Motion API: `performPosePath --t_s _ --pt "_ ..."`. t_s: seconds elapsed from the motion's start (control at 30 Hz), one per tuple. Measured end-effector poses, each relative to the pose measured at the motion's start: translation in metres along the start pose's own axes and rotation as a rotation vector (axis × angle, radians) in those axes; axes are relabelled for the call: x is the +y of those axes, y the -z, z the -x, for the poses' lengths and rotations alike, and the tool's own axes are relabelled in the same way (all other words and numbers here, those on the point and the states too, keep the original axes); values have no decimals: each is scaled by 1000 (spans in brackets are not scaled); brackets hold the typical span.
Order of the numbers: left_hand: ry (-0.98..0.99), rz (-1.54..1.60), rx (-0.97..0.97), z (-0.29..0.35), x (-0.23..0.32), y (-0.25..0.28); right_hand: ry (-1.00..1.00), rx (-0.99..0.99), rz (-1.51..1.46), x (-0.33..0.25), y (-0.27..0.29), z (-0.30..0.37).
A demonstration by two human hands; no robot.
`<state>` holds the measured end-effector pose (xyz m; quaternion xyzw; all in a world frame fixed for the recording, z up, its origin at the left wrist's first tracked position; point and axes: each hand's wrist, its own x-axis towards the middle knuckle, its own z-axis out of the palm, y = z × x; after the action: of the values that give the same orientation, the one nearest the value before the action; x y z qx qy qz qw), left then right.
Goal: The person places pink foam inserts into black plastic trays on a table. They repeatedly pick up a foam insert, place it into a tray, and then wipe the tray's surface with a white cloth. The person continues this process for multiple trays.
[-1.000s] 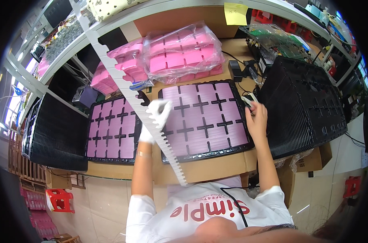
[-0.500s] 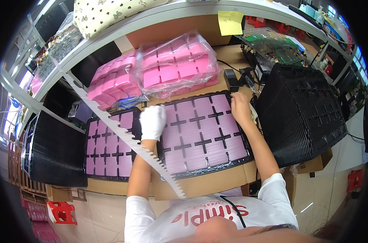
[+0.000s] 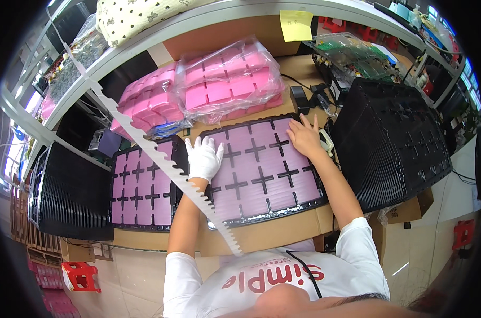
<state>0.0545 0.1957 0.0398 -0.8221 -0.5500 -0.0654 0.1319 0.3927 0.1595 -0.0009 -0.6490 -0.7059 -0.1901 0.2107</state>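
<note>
In front of me lies a black tray (image 3: 290, 214) filled with pink-purple foam pieces (image 3: 251, 183), with black cross-shaped dividers showing between them. My left hand (image 3: 205, 159), in a white glove, rests with fingers spread on the tray's left edge. On the upper right corner lies my bare right hand (image 3: 305, 137), its fingers apart on the foam and rim. Neither hand grips anything. Just to the left is another black tray (image 3: 180, 153) with similar foam, close beside my gloved hand.
Tall stacks of black trays stand at left (image 3: 73, 193) and right (image 3: 394, 148). Behind are pink foam blocks (image 3: 150, 98), a plastic bag of pink foam (image 3: 227, 82) and a black adapter (image 3: 299, 99). A white toothed strip (image 3: 161, 161) crosses the view diagonally.
My left hand has opened from a curled shape and spread onto the tray's left edge. My right hand has shifted slightly down and left, its fingers now flatter and spread.
</note>
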Motion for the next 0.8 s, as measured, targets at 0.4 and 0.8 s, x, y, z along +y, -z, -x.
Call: performPosePath --t_s 0.4,0.8 --pt "-446 499 -134 183 -5 69 157 -209 -600 -15 139 177" --pt "607 1079 -71 208 -2 6 -260 -177 -768 -28 122 181"
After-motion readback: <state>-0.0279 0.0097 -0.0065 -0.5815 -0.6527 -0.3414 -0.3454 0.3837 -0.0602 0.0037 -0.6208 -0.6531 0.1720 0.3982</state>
